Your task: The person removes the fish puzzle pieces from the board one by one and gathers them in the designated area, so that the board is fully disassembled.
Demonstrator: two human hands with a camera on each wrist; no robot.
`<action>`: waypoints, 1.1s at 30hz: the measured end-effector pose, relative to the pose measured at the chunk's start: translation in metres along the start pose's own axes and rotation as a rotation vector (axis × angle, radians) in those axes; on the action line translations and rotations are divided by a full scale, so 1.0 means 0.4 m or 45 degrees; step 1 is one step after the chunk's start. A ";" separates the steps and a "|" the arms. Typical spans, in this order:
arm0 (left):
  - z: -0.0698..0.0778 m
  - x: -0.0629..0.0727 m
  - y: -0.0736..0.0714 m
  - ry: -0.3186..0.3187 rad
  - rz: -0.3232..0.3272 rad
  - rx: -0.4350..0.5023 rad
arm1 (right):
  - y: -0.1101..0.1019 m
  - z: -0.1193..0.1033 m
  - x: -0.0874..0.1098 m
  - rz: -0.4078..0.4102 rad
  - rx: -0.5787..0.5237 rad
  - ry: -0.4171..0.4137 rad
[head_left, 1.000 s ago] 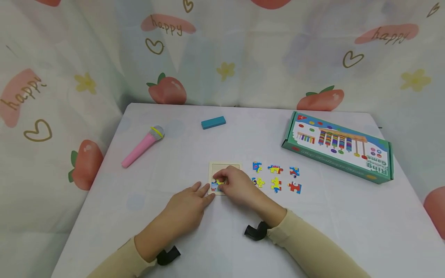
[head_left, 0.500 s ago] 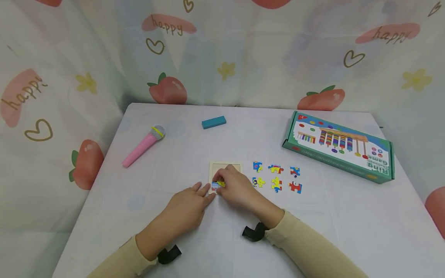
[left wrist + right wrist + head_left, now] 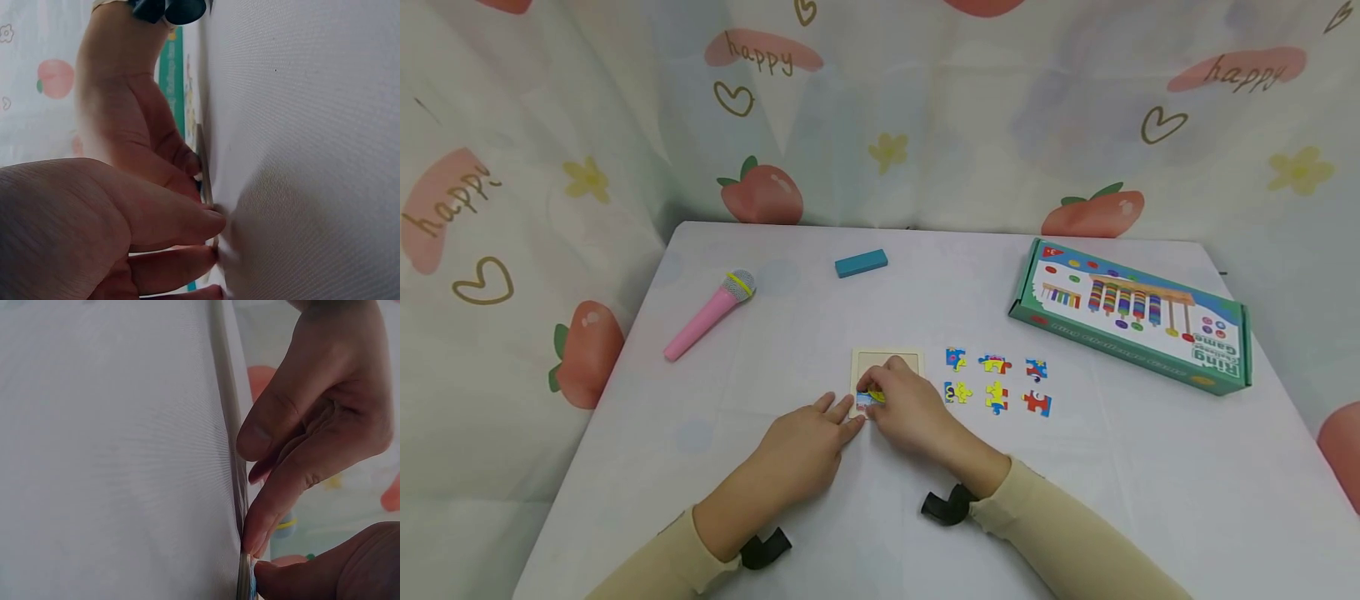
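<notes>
A small square wooden puzzle tray (image 3: 887, 353) lies on the white table in the head view. My left hand (image 3: 801, 454) keeps its fingers extended, with thumb and fingertips pressed at the tray's near left corner. My right hand (image 3: 917, 412) is over the tray and pinches a yellow puzzle piece (image 3: 877, 397), mostly hidden by the fingers. Below it, a blue patterned piece (image 3: 862, 400) lies in the tray's near left corner. In the left wrist view, my thumb (image 3: 209, 225) meets the tray's edge. Right of the tray, loose jigsaw pieces (image 3: 996, 397) lie in two rows.
Behind the tray lies a blue block (image 3: 861, 263). A pink toy microphone (image 3: 707, 318) is at the left, and a green-edged game box (image 3: 1127, 317) at the right. A patterned curtain (image 3: 925, 108) hangs along the table's far side.
My right fingers have turned the yellow piece slightly and shifted it within the tray's near left area. The left hand stays at the tray's corner; the loose pieces have not moved.
</notes>
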State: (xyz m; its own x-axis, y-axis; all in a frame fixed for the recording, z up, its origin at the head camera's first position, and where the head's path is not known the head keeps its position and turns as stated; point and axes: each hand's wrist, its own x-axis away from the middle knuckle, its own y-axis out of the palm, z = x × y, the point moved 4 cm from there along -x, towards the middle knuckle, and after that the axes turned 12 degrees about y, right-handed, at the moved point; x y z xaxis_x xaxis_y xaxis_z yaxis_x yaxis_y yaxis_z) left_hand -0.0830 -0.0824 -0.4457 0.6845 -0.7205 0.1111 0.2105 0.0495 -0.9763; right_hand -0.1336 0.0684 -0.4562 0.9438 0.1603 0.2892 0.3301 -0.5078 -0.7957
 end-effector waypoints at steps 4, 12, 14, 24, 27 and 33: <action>0.000 0.000 0.001 -0.001 0.000 0.003 | 0.007 0.001 -0.004 0.013 0.024 -0.005; 0.000 -0.003 0.000 -0.028 -0.042 0.019 | 0.006 0.009 -0.012 0.046 -0.059 0.007; 0.001 -0.003 0.000 -0.036 -0.053 0.021 | 0.006 0.012 -0.015 0.055 -0.109 0.021; 0.000 -0.003 -0.003 -0.037 -0.056 0.037 | -0.007 0.025 -0.017 0.023 -0.370 0.093; -0.003 -0.004 -0.001 -0.043 -0.056 0.048 | -0.010 0.032 -0.020 0.002 -0.472 0.125; -0.005 -0.006 0.001 -0.051 -0.072 0.060 | -0.037 0.044 -0.019 -0.118 -0.724 0.148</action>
State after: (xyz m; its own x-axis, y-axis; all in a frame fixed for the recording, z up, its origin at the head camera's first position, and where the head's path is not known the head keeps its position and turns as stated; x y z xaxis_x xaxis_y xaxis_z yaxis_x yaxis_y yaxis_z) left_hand -0.0858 -0.0821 -0.4469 0.6976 -0.6950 0.1742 0.2818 0.0427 -0.9585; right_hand -0.1453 0.0897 -0.4559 0.8926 0.1481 0.4258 0.3185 -0.8756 -0.3631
